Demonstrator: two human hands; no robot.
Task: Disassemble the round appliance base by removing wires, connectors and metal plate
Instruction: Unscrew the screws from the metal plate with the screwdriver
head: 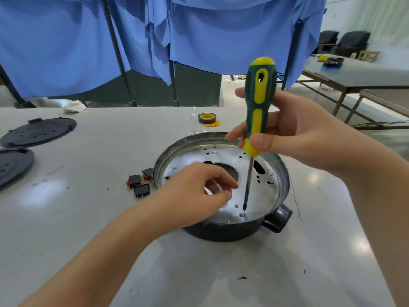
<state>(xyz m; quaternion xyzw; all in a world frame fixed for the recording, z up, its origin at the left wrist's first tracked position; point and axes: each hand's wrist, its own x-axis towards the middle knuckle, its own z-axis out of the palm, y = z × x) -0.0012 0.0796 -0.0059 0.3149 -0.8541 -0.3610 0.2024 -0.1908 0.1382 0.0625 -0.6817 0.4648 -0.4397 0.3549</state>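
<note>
The round appliance base (281, 173) sits on the table, dark outside with a shiny metal rim. Inside lies a perforated metal plate (261, 191) with a large centre hole. My right hand (287, 131) grips a green and yellow screwdriver (259, 107) upright, its tip down on the plate near the front edge. My left hand (199, 191) reaches into the base with fingers curled, pinching something small and white that I cannot make out. A black knob (280, 219) sticks out of the base at the front right.
Three black rocker switches (140, 183) lie left of the base. Two black round covers (38, 131) rest at the far left. A roll of black and yellow tape (207, 119) stands behind the base. Thin wire (295, 200) trails at the right. Blue cloth hangs behind the table.
</note>
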